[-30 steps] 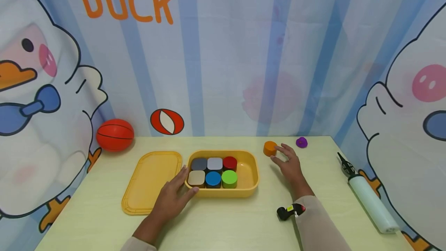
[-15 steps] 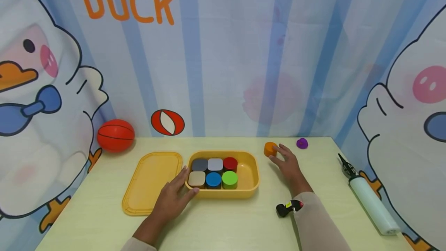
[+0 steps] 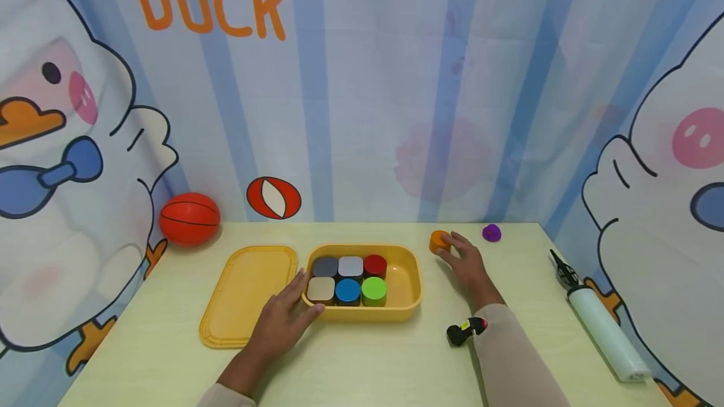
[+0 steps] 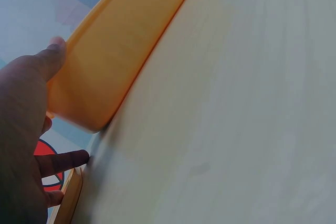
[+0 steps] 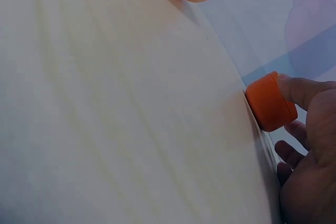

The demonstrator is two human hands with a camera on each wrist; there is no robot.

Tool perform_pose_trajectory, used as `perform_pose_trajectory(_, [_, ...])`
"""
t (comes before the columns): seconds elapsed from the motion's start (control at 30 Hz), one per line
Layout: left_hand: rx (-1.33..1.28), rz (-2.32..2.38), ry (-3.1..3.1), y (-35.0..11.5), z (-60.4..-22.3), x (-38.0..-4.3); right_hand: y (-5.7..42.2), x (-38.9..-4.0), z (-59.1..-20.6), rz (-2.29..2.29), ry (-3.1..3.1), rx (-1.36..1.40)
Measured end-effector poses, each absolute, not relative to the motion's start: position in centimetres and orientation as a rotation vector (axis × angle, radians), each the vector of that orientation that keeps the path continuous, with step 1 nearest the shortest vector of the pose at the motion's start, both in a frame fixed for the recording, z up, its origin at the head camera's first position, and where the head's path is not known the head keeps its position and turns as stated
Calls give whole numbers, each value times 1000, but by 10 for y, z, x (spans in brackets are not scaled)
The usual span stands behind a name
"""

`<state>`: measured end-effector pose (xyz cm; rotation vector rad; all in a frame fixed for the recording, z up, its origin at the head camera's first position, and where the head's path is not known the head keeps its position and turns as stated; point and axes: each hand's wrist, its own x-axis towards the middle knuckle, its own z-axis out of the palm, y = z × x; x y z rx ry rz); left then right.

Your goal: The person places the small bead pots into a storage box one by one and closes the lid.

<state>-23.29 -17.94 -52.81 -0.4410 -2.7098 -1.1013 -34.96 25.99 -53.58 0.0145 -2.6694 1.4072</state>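
A small orange round container (image 3: 440, 242) stands near the table's back edge. My right hand (image 3: 468, 265) pinches it from the right, thumb on its near side; in the right wrist view the thumb (image 5: 299, 90) lies against it. Left of it sits a yellow open box (image 3: 362, 313) with grey, white, red, beige, blue and green-topped containers in its left part. My left hand (image 3: 278, 325) rests at the box's left end, fingers straight along the side and thumb on the front rim. In the left wrist view its thumb (image 4: 50, 59) touches the box wall.
A yellow lid or tray (image 3: 243, 297) lies left of the box. Behind it is a red ball (image 3: 189, 218). A small purple object (image 3: 491, 232) sits at the back right. A pale green hand pump (image 3: 608, 331) lies along the right edge. A black device (image 3: 465, 331) is at my right wrist.
My right hand's fingers have closed in on the orange container, which stays in place on the table. The left hand keeps its position at the box.
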Motion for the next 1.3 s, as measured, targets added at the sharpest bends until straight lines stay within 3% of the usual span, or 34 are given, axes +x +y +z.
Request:
perform_pose_trajectory(0.87, [-436, -1092, -2735, -175, -528, -230, 257, -348, -546, 1595, -2481, -224])
perform_pose_trajectory(1.3, [-429, -1077, -2723, -179, -528, -232, 257, -346, -541, 1643, -2417, -167])
